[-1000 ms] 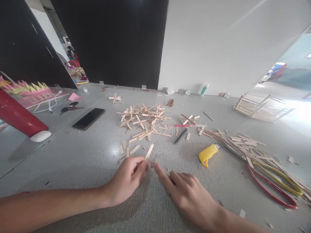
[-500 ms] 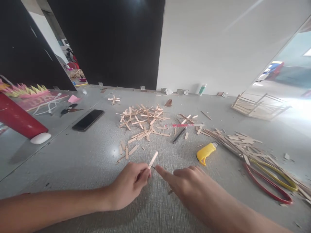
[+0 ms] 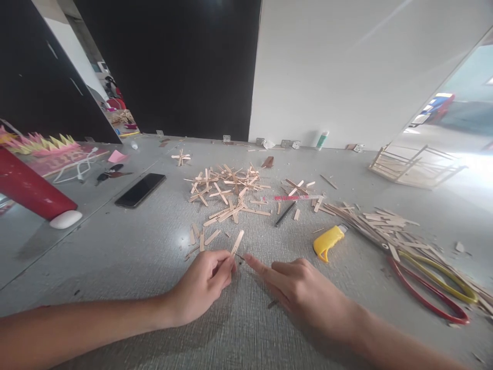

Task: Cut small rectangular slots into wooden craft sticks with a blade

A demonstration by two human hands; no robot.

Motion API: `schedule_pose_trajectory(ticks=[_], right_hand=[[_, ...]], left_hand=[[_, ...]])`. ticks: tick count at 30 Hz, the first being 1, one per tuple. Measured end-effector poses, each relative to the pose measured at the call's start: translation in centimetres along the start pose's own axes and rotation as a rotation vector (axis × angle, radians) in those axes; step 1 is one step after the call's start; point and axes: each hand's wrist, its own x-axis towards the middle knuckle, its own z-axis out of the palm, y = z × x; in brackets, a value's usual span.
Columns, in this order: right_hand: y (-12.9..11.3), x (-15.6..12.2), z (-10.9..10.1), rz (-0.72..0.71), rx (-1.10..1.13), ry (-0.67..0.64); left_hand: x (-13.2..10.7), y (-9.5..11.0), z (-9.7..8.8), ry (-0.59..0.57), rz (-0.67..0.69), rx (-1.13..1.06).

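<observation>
One wooden stick (image 3: pixel 238 241) is front and center rn, poking up at a slant from the left hand (image 3: pixel 211 275), which is clamped on its lower end w/ thumb and fingers. Looks like there's a slot in it just above the grip. Right hand (image 3: pixel 298 285) has a thin dark tool (image 3: pixel 240 257) pinched, index finger stretched along it, tip right by the stick. The hands are apart but close. Beyond: small offcuts (image 3: pixel 211 237), then a pile of crossed sticks (image 3: pixel 220 192). Yellow cutter (image 3: pixel 328 243) lies off to the right on the grey surface (image 3: pixel 154 246).

Risk-wise, IMO: too much push and the tip could skid off into the left fingers, esp. w/ them so near. Thin wood might also split along the slot.

Can't make out: most of the tool (under the right hand), right thumb, stick's lower end, or whether tip & wood actually touch. Forearms are cut off, btw.
</observation>
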Motion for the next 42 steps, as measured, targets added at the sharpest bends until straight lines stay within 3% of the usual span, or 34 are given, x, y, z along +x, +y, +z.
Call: schedule_pose_trajectory(ticks=[5,10,14,20,42], right_hand=[[-1.5,0.2,-3.3,0.085,0.026,-0.063],[-3.1,-0.4,-2.9,0.215,0.217,-0.064],[-3.6,-2.0,-0.2,0.275,0.223,-0.056],[-2.9,-3.9,2.6,0.189,0.138,-0.011],[-2.9,-3.9,2.8,0.156,0.114,0.035]], left_hand=[[-0.6,1.4,0.0,-0.159,-0.078,0.028],[-1.3,1.8,-0.5,-0.302,-0.22,-0.046],[-1.2,1.7,-0.7,-0.295,-0.262,-0.058],[-1.0,2.1,-0.5,-0.286,-0.331,0.022],[-1.1,1.9,-0.2,-0.258,-0.337,0.001]])
